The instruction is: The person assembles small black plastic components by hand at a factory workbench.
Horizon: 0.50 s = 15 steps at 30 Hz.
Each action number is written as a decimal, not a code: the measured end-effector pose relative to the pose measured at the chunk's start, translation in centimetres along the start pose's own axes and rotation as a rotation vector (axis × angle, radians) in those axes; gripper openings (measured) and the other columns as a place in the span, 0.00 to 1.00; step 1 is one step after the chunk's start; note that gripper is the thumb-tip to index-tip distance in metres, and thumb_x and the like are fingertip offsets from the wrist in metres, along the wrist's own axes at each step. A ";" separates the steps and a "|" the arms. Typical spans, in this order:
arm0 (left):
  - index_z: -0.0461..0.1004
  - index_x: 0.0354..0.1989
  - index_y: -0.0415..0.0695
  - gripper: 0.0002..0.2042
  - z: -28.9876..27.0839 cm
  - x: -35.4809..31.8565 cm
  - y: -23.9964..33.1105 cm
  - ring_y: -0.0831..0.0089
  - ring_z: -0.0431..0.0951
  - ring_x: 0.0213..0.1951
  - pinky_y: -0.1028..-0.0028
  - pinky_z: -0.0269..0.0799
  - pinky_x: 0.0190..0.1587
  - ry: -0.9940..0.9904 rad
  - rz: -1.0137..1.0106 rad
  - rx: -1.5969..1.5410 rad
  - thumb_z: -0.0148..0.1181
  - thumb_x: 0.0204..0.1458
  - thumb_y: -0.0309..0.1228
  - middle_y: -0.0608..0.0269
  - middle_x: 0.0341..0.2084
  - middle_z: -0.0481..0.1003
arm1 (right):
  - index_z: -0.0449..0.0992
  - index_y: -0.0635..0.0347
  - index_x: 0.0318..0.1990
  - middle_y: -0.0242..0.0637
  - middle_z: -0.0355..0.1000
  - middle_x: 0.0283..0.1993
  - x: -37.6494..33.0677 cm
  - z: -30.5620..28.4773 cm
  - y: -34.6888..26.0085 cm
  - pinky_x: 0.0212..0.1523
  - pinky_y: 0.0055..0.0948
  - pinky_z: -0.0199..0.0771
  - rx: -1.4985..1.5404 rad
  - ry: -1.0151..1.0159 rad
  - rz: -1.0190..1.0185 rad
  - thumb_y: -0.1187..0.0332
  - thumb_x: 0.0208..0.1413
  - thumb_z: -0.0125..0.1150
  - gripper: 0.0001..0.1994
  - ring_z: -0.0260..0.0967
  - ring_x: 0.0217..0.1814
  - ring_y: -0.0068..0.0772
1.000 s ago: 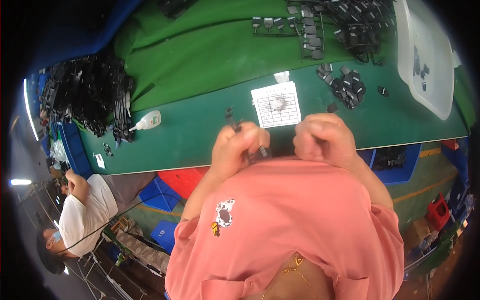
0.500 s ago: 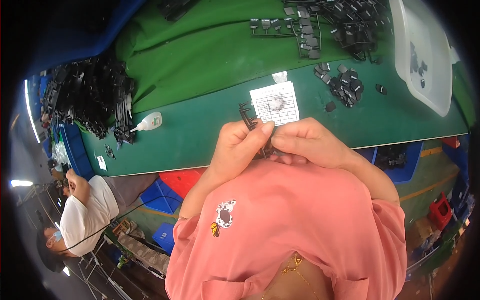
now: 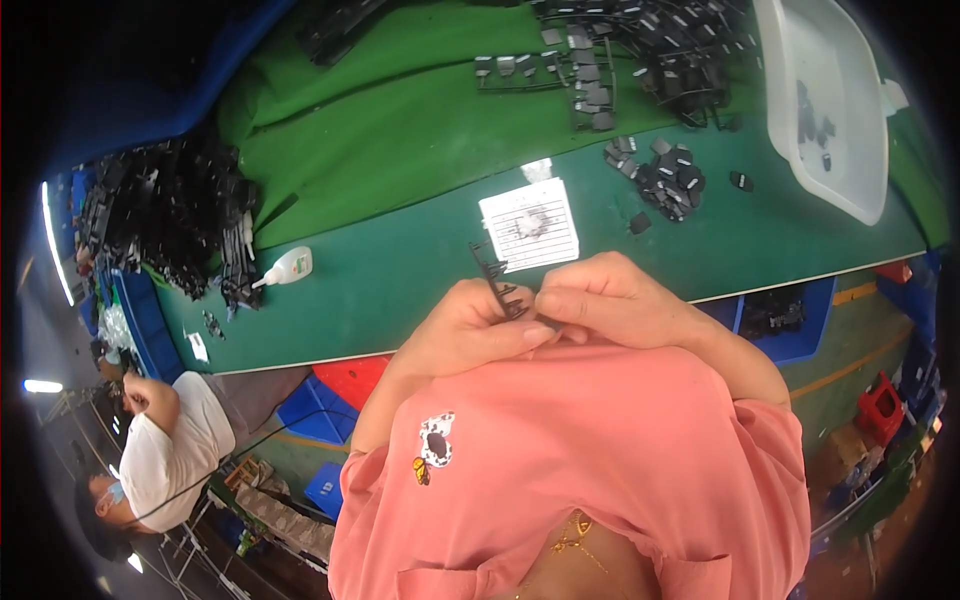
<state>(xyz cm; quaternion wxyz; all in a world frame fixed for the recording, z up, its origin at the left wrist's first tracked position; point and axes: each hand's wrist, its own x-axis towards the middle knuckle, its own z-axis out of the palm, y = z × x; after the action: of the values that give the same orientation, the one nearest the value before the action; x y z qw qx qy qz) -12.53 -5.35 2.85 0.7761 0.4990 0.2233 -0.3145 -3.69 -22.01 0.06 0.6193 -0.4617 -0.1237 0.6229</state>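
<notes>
Close against my chest, my left hand [image 3: 478, 328] is closed round a thin black plastic sprue [image 3: 493, 275] with short side stubs, its far end sticking up beyond the fingers. My right hand [image 3: 622, 302] meets it, thumb and fingers pinched together; whatever they grip is hidden. Just past my hands lies a printed paper form [image 3: 500, 230] with a small whitish heap [image 3: 530, 224] on it. To its right is a loose pile of small flat black pieces [image 3: 672, 185]. Several sprues with black pieces attached [image 3: 690, 70] are heaped farther back.
A white plastic tub [image 3: 872, 160] stands at the right with a few black pieces inside. A white squeeze bottle [image 3: 291, 267] lies by a large heap of black parts [image 3: 170, 205] at left. Green cloth [image 3: 370, 150] covers the back. Another person [image 3: 180, 455] sits at far left.
My hands have drawn lower toward my chest, and the sprue's visible part has shifted against my left fingers. The table scene sits slightly lower and farther left in view.
</notes>
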 end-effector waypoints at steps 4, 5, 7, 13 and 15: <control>0.65 0.15 0.41 0.10 -0.7 -0.3 -0.7 0.85 0.64 0.23 0.84 0.59 0.27 -0.041 0.001 0.135 0.54 0.46 0.25 0.72 0.17 0.67 | 0.72 0.63 0.24 0.26 0.63 0.18 -0.1 -0.2 -0.3 0.21 0.16 0.55 -0.140 -0.114 -0.050 0.67 0.53 0.51 0.10 0.56 0.20 0.14; 0.65 0.15 0.41 0.10 -0.6 -0.2 -0.5 0.85 0.64 0.23 0.84 0.59 0.27 -0.045 0.001 0.135 0.54 0.46 0.25 0.72 0.17 0.67 | 0.72 0.63 0.24 0.27 0.64 0.18 -0.1 -0.2 -0.3 0.21 0.16 0.55 -0.079 -0.133 -0.060 0.68 0.53 0.50 0.10 0.56 0.20 0.14; 0.68 0.16 0.39 0.10 0.1 -0.1 0.0 0.84 0.65 0.24 0.82 0.60 0.27 -0.038 0.012 0.046 0.53 0.48 0.27 0.69 0.19 0.69 | 0.72 0.63 0.24 0.27 0.64 0.18 -0.1 -0.2 -0.2 0.21 0.16 0.55 -0.016 -0.153 -0.069 0.68 0.53 0.50 0.10 0.57 0.20 0.14; 0.72 0.24 0.34 0.12 -0.4 0.4 -0.1 0.79 0.69 0.29 0.79 0.63 0.33 -0.098 0.033 0.026 0.50 0.50 0.32 0.63 0.24 0.72 | 0.72 0.64 0.24 0.28 0.64 0.18 -0.3 -0.1 -0.4 0.19 0.15 0.55 -0.093 0.009 -0.125 0.69 0.54 0.49 0.11 0.56 0.19 0.13; 0.71 0.22 0.34 0.13 0.2 0.5 0.6 0.79 0.69 0.30 0.80 0.64 0.34 -0.110 0.062 0.095 0.49 0.52 0.32 0.64 0.25 0.72 | 0.71 0.64 0.23 0.27 0.64 0.18 -0.3 -0.1 -0.6 0.19 0.15 0.54 -0.078 0.013 -0.122 0.69 0.54 0.49 0.11 0.56 0.19 0.13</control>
<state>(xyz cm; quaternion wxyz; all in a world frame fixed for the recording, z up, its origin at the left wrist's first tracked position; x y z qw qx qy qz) -11.75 -5.51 2.95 0.7720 0.5238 0.1497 -0.3274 -3.23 -22.18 0.57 0.6386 -0.4812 -0.1719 0.5755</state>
